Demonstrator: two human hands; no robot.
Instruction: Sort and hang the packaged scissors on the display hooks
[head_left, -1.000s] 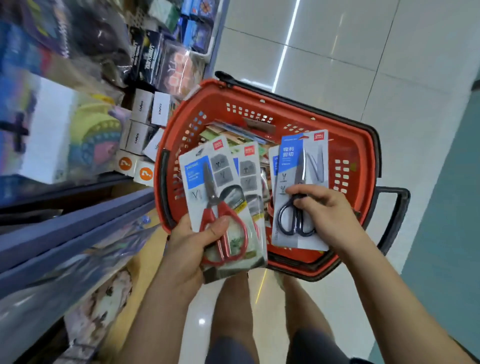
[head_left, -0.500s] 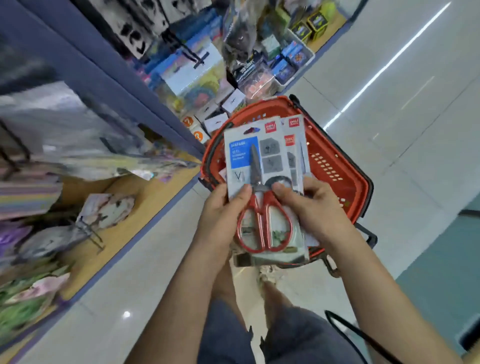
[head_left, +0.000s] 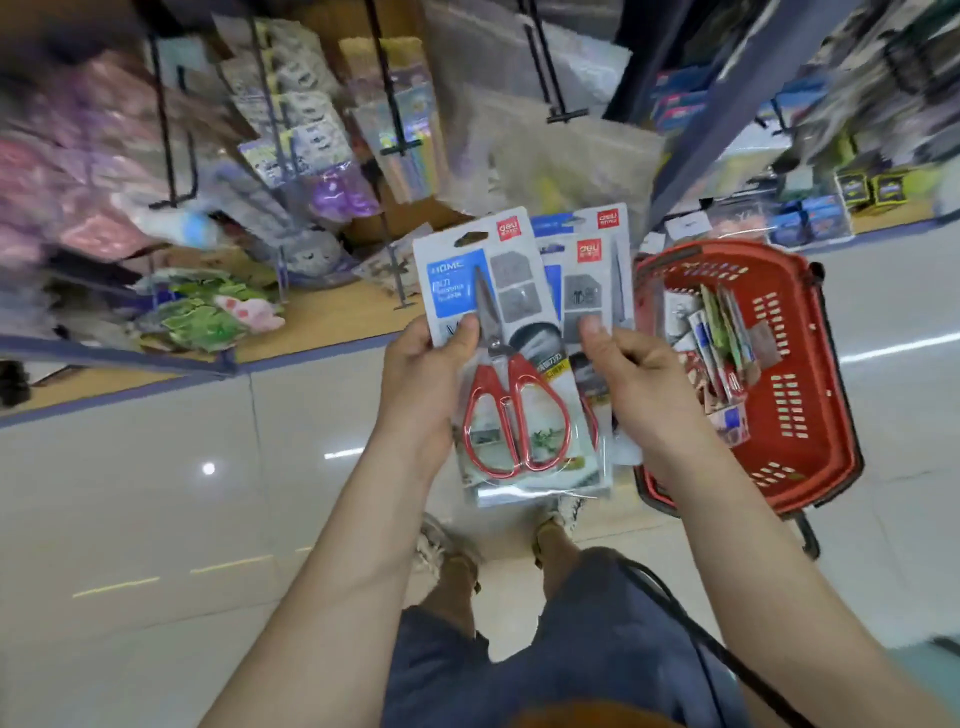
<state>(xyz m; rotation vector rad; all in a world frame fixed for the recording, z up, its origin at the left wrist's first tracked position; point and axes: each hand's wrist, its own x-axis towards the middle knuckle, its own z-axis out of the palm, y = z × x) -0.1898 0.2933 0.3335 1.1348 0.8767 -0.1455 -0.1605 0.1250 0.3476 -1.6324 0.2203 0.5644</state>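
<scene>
A fanned stack of packaged scissors (head_left: 511, 405) was held over the floor (head_left: 156, 493) beside the red basket (head_left: 789, 384), left hand (head_left: 421, 384) and right hand (head_left: 639, 395) each pinching a side edge. The light, stiff, slick cards seemed best gripped low, keeping hang-holes free.

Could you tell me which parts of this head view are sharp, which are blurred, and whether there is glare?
Head view: the scissors packs, left hand and right hand are fairly sharp; the hanging goods at left are smeared by motion blur; the glossy floor shows bright glare spots; the wide lens bends straight edges.
</scene>
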